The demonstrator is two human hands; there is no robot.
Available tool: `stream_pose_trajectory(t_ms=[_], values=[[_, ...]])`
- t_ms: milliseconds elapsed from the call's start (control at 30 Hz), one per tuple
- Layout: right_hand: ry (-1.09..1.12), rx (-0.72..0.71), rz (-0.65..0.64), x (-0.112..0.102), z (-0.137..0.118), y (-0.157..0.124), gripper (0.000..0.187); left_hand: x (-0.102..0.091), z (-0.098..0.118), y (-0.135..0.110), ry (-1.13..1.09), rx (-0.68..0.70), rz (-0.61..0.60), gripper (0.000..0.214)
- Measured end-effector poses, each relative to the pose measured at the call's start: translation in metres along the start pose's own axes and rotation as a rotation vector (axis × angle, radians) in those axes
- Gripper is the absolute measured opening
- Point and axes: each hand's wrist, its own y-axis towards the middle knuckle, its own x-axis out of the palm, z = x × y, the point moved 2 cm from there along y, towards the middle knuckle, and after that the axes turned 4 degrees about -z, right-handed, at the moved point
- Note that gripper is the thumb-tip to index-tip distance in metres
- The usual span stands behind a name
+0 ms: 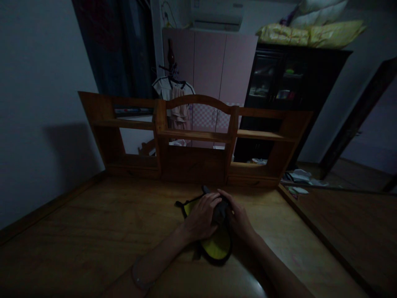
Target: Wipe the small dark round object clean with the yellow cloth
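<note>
A yellow cloth item with black trim (217, 246) lies on the wooden desk (93, 231), just in front of me. My left hand (201, 217) rests on its upper part with the fingers curled over a dark bunched section (221, 211). My right hand (237, 215) grips the same dark section from the right side. Both hands meet at the middle of the item. A thin band circles my left forearm (139, 275).
A low wooden shelf unit (198, 136) stands along the desk's back edge. Behind it are a pink wardrobe (217, 66), hanging clothes (175, 99) and a dark glass cabinet (279, 82) with yellow bedding on top. Papers lie on the floor at right (299, 178).
</note>
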Motion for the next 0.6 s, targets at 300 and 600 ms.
stream_pose_trajectory(t_ms=[300,600], values=[[-0.021,0.019,0.026,-0.0004,0.0015,-0.0004,0.053,-0.0038,-0.0005,0.0019,0.085,-0.013,0.034,0.064],[-0.042,-0.006,0.059,-0.0007,0.0067,0.001,0.055,0.0043,-0.0065,-0.0011,0.234,-0.017,-0.006,0.064]])
